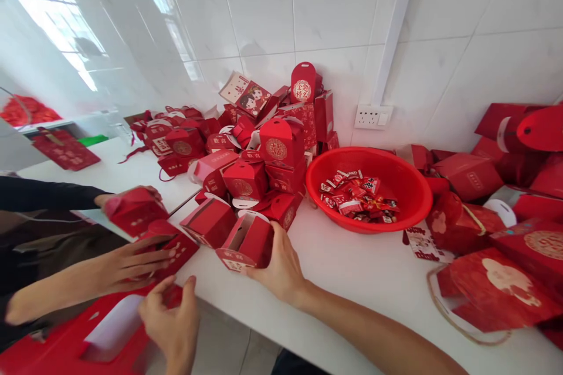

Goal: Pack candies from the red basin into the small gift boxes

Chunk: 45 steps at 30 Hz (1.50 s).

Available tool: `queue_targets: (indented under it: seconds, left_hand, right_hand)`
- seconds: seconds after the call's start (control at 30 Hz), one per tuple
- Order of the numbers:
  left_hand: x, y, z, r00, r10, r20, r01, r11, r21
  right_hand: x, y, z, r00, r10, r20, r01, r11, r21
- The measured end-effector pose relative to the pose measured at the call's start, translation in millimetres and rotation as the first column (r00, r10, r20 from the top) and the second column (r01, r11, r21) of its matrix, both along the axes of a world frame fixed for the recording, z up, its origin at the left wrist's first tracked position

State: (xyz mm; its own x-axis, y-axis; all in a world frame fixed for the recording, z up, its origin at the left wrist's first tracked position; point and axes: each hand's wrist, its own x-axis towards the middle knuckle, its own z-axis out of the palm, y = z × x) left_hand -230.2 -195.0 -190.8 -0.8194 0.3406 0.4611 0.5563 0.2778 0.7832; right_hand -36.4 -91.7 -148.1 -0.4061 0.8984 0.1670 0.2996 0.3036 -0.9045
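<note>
Table [321, 287]: box [255, 241] on it, near the front edge. Looks like card: probably light, stiff, easily dented; best gripped gently across its sides. Right hand [284, 266]: thumb and fingers clamped on box. Left hand [172, 319]: fingers apart, empty.

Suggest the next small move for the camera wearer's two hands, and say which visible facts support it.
Probably bring the left hand over to the red box that the right hand holds, to help press its top closed: a gap shows along that top, and the left hand appears empty and open.
</note>
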Motion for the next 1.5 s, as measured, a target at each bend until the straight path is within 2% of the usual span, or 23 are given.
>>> queue_targets:
  seconds: [0.07, 0.17, 0.2, 0.3, 0.4, 0.43, 0.53, 0.63, 0.73, 0.83, 0.9, 1.03, 1.1, 1.13, 1.17, 1.2, 1.27, 1.3, 1.33, 1.37, 1.5]
  left_hand:
    - [12.1, 2.9, 7.3, 0.998, -0.036, 0.060, 0.036, 0.999, 0.013]
    - [31.4, 13.1, 17.5, 0.946, -0.269, 0.182, 0.265, 0.963, 0.043]
    - [37.1, 17.3, 20.3, 0.931, -0.314, 0.188, 0.311, 0.949, 0.046]
    - [48.0, 28.5, 26.9, 0.941, -0.315, 0.124, 0.316, 0.949, 0.017]
    - [44.9, 35.0, 30.6, 0.962, -0.257, 0.095, 0.261, 0.965, -0.029]
    - [41.3, 36.0, 31.2, 0.963, -0.248, 0.103, 0.254, 0.966, -0.044]
    - [29.3, 36.3, 32.6, 0.951, -0.262, 0.162, 0.277, 0.958, -0.076]
    - [21.6, 35.4, 35.0, 0.948, -0.263, 0.181, 0.280, 0.957, -0.078]
    - [15.7, 37.2, 38.7, 0.956, -0.250, 0.152, 0.261, 0.963, -0.059]
    - [8.7, 42.2, 40.9, 0.948, -0.293, 0.126, 0.299, 0.954, -0.033]
    - [6.5, 44.5, 39.3, 0.955, -0.280, 0.098, 0.284, 0.959, -0.023]
    - [17.4, 40.0, 27.9, 0.986, -0.107, -0.126, 0.113, 0.992, 0.047]
    - [29.5, 36.1, 22.8, 0.964, -0.106, -0.244, 0.136, 0.984, 0.113]
    - [36.2, 35.5, 21.8, 0.944, -0.186, -0.272, 0.219, 0.971, 0.097]
    - [42.5, 36.6, 22.2, 0.908, -0.319, -0.272, 0.342, 0.939, 0.038]
    - [48.1, 39.7, 24.0, 0.846, -0.478, -0.236, 0.481, 0.875, -0.049]
    - [55.7, 51.9, 31.0, 0.680, -0.726, -0.106, 0.698, 0.685, -0.211]
    - [57.2, 60.5, 35.4, 0.624, -0.779, -0.056, 0.746, 0.616, -0.255]
    - [57.1, 70.2, 40.0, 0.594, -0.804, -0.028, 0.767, 0.577, -0.280]
    - [55.8, 80.4, 44.2, 0.584, -0.812, -0.012, 0.773, 0.560, -0.297]
    - [45.0, 118.5, 51.6, 0.594, -0.804, 0.014, 0.762, 0.557, -0.332]
  right_hand:
    - [-19.6, 3.1, 1.1, 1.000, 0.000, -0.001, 0.000, 0.999, -0.033]
    - [-43.5, 7.2, 3.2, 0.999, 0.024, -0.033, -0.025, 0.999, -0.048]
    - [-48.4, 8.3, 3.0, 0.998, 0.051, -0.047, -0.053, 0.998, -0.037]
    - [-48.6, 10.2, -0.4, 0.984, 0.175, -0.030, -0.174, 0.984, 0.032]
    - [-26.9, 9.8, -4.2, 0.971, 0.231, 0.065, -0.239, 0.957, 0.166]
    - [-16.9, 9.9, -4.5, 0.978, 0.192, 0.085, -0.207, 0.949, 0.239]
    - [11.0, 15.0, -2.3, 0.997, -0.051, 0.060, 0.019, 0.898, 0.439]
    - [26.2, 27.2, 2.0, 0.980, -0.196, -0.014, 0.176, 0.842, 0.510]
    - [31.7, 38.6, 3.7, 0.980, -0.163, -0.112, 0.198, 0.839, 0.508]
    - [38.2, 41.7, 2.1, 0.981, -0.071, -0.179, 0.152, 0.856, 0.493]
    - [45.3, 40.5, -0.6, 0.982, -0.056, -0.180, 0.138, 0.867, 0.479]
    - [54.6, 42.9, -9.1, 0.977, -0.170, -0.129, 0.205, 0.914, 0.351]
    - [49.2, 48.8, -13.8, 0.970, -0.206, -0.125, 0.231, 0.946, 0.230]
    - [43.5, 52.2, -15.8, 0.969, -0.210, -0.132, 0.230, 0.959, 0.166]
    - [36.1, 55.4, -17.4, 0.967, -0.211, -0.141, 0.228, 0.967, 0.111]
    - [27.8, 58.2, -18.5, 0.965, -0.220, -0.146, 0.231, 0.971, 0.063]
    - [11.5, 61.8, -18.7, 0.961, -0.232, -0.151, 0.233, 0.972, -0.010]
    - [5.2, 62.8, -17.8, 0.959, -0.240, -0.147, 0.238, 0.971, -0.031]
    - [1.0, 63.4, -16.2, 0.959, -0.243, -0.143, 0.239, 0.970, -0.045]
    - [-0.8, 64.0, -14.1, 0.961, -0.237, -0.139, 0.231, 0.971, -0.055]
    - [12.9, 69.0, -3.5, 0.983, -0.138, -0.118, 0.121, 0.983, -0.141]
